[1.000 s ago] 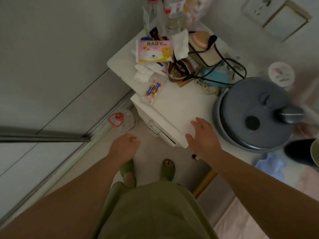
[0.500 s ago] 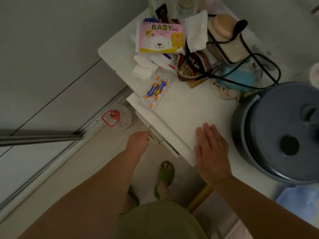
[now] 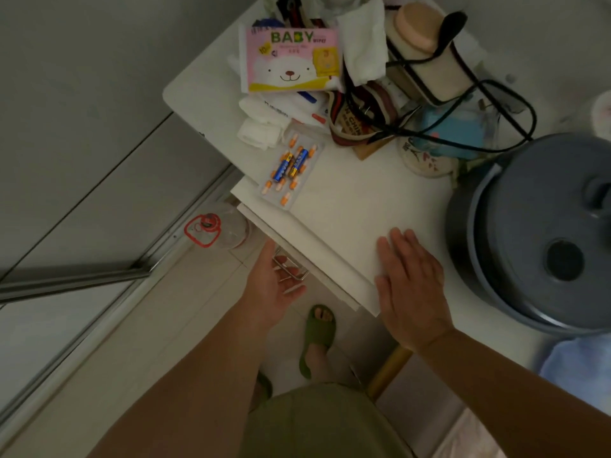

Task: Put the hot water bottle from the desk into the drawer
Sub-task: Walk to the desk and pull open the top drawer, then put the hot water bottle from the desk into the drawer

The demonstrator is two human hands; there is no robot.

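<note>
My left hand sits palm-up with its fingers curling under the metal drawer handle, the grip loose and not yet clenched; my right hand lies flat and released on the white worktop, just right of that grip. I judge the step in hand is opening the drawer, which looks barely out; to do it well I should close the fingers fully round the bar, pull straight toward me, and press down with the right palm so the cabinet stays put. Beyond the grip lie batteries and a wipes pack; the pale blue hot water bottle, I believe, lies far right, partly out of view.
</note>
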